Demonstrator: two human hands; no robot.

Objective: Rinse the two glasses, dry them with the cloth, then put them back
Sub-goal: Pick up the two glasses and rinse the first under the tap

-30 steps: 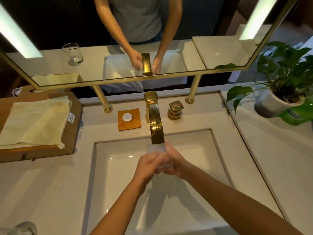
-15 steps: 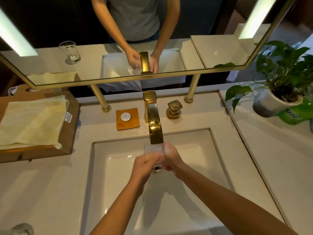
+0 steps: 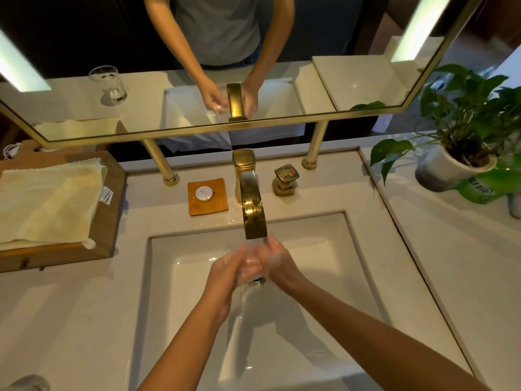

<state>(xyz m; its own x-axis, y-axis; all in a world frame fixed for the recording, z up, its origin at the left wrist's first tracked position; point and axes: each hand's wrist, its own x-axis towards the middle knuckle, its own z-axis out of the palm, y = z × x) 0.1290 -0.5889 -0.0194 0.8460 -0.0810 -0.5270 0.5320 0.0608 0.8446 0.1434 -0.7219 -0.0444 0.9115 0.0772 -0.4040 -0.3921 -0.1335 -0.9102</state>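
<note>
A clear glass (image 3: 251, 262) sits between both my hands under the gold faucet (image 3: 251, 210), over the white sink (image 3: 324, 249). My left hand (image 3: 228, 268) wraps its left side and my right hand (image 3: 277, 261) its right side. Water runs from the spout over the glass and down to the drain. The glass is mostly hidden by my fingers. A second glass (image 3: 26, 383) shows only its rim at the bottom left corner of the counter; its reflection appears in the mirror. A pale yellow cloth (image 3: 48, 204) lies folded on a wooden tray (image 3: 111, 221) at the left.
A gold tap handle (image 3: 284, 180) stands right of the faucet. A small wooden dish with a round soap (image 3: 207, 196) lies left of it. A potted plant (image 3: 456, 162) stands at the right on the counter. The mirror's gold posts rise behind the sink.
The glass has tipped and sunk lower between my hands, now more covered by my fingers. Water pours off it into the basin. My view has shifted slightly.
</note>
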